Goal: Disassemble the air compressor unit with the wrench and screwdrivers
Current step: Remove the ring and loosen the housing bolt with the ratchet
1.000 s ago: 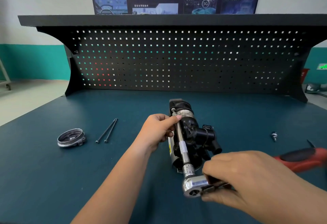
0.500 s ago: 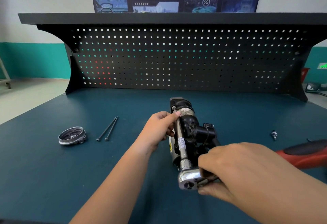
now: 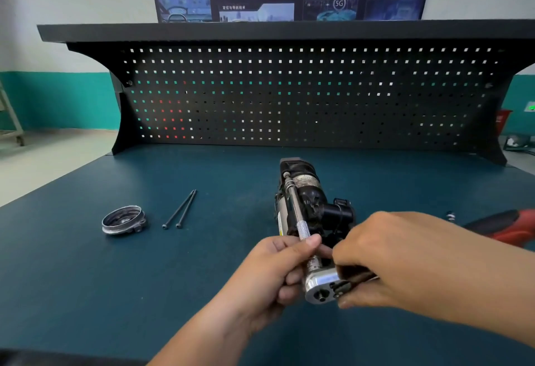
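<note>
The black air compressor unit (image 3: pixel 312 200) lies on the blue bench, its length running away from me. A silver ratchet wrench (image 3: pixel 320 286) with a long extension bar (image 3: pixel 296 209) lies along the unit's top, reaching a bolt at the far end. My left hand (image 3: pixel 278 267) pinches the knurled part of the bar just above the ratchet head. My right hand (image 3: pixel 405 261) grips the wrench handle beside the head and hides most of it.
A round metal end cover (image 3: pixel 124 219) and two long bolts (image 3: pixel 181 209) lie at the left. A small metal fitting (image 3: pixel 450 216) and a red-and-black screwdriver handle (image 3: pixel 509 226) lie at the right. The black pegboard (image 3: pixel 289 96) closes off the back.
My left hand has left the far end of the extension bar and slid back to pinch it near the ratchet head. The right hand stays on the wrench handle.
</note>
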Tool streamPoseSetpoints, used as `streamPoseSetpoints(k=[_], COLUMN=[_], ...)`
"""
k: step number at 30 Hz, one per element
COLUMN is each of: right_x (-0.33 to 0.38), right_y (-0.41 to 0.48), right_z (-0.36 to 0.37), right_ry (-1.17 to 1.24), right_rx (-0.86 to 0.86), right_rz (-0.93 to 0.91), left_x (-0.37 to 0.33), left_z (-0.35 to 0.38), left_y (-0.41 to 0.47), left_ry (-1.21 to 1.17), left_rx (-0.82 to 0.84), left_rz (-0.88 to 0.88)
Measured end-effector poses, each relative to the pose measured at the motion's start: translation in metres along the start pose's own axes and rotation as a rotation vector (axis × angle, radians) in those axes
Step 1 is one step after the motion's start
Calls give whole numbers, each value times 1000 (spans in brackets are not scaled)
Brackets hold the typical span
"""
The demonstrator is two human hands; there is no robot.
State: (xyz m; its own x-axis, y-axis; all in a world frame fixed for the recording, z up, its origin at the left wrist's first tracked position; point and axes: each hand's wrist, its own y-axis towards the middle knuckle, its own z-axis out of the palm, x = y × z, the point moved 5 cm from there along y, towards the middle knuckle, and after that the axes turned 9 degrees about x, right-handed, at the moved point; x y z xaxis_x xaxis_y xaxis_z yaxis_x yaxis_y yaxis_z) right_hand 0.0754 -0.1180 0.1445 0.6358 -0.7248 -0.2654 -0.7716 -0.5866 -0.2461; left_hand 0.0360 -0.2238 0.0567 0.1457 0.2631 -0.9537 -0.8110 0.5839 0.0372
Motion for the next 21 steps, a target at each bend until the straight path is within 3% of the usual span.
streamPoseSetpoints(k=[6,11,17,21], right_x=[-7,-8,-13,-11], right_y=[-10,-13,-15,-25], right_z=[5,38,55,63], right_ry=[62,324,699,784], right_rx=[-145,-283,-515,-673], right_rz=[95,136,46,86], left_x=[2,6,16,15], left_z=[12,20,27,31], left_y=[4,10,12,13], left_ry=[-307,-478,-716,-829], left_rx=[-142,-219,-193,-161], left_rz=[62,85,133,164])
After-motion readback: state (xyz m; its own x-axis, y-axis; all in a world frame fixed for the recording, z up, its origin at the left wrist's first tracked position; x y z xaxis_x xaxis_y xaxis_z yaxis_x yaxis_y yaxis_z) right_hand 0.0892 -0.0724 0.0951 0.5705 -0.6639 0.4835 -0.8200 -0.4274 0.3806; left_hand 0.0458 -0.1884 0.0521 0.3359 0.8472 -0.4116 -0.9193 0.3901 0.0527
